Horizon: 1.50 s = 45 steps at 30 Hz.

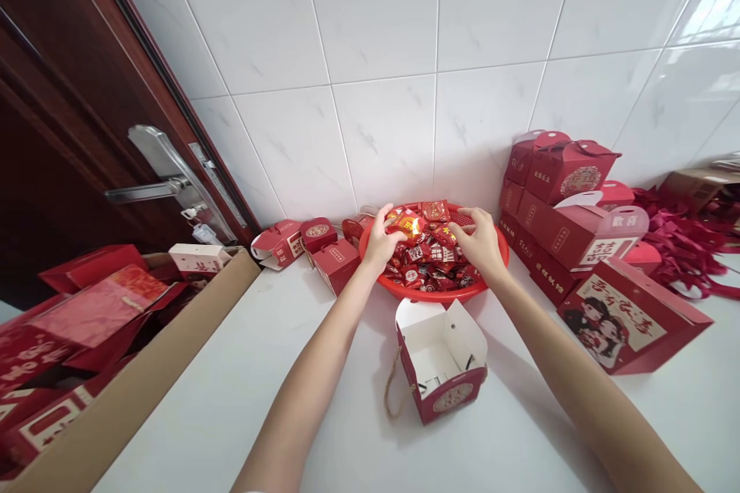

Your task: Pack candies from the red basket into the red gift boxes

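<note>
A red plastic basket (428, 296) full of small wrapped candies (439, 254) stands against the wall. My left hand (381, 239) is closed on a shiny red-and-yellow candy packet (408, 225) above the basket's left side. Over the right side, my right hand (481, 239) has its thumb and fingers apart, the thumb against or close beside a red candy packet (444, 235). Between my forearms sits a red gift box (449, 398), its top flaps up and its white inside bare. A rope handle (393, 393) hangs at its left.
Red gift boxes (555, 231) are stacked at the right, with a picture box (633, 316) in front and dark red ribbons (682, 239) beyond. Smaller red boxes (335, 258) lie left of the basket. A cardboard carton (190, 323) holds more boxes beside a door handle (144, 191).
</note>
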Each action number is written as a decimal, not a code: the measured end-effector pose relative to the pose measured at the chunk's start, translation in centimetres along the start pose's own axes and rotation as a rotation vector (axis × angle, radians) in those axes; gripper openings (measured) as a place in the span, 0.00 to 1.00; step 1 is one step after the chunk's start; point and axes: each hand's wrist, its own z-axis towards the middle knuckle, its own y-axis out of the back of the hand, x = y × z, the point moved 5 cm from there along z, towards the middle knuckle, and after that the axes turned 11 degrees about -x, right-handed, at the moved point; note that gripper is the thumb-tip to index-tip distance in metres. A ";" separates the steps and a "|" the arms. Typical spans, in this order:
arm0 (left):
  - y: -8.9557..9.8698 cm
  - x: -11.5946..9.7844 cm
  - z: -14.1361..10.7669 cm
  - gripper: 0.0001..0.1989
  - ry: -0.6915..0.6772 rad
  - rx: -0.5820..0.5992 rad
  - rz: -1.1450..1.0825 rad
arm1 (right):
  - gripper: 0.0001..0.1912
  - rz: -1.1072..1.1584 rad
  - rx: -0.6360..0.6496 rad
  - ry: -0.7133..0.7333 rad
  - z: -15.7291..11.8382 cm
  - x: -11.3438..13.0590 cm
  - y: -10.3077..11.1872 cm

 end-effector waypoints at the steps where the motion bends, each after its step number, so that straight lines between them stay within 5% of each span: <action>1: -0.3 -0.2 -0.3 0.43 0.004 0.063 -0.029 | 0.21 0.030 0.035 -0.005 -0.2 0.1 -0.3; 6: -1.6 -1.0 -1.4 0.46 -0.001 0.286 -0.102 | 0.18 0.161 0.213 -0.038 -1.1 0.9 -1.6; 13: 0.7 -0.3 0.8 0.23 -0.115 -0.001 0.170 | 0.14 0.292 0.009 -0.147 -0.7 0.7 0.3; 19: 2.9 -1.2 0.1 0.09 -0.142 0.340 0.516 | 0.19 0.410 -0.015 -0.250 -0.9 0.3 0.5; 25: 2.5 -0.5 0.2 0.16 -0.108 0.510 0.765 | 0.18 0.507 -0.022 -0.353 -0.7 -0.2 0.3; 34: 0.6 0.3 1.3 0.09 -0.066 0.357 0.539 | 0.17 0.622 -0.049 -0.539 0.2 -2.6 -0.1; 45: 2.0 0.0 2.3 0.07 -0.117 0.019 0.422 | 0.11 0.751 0.069 -0.616 -0.4 -1.4 -0.4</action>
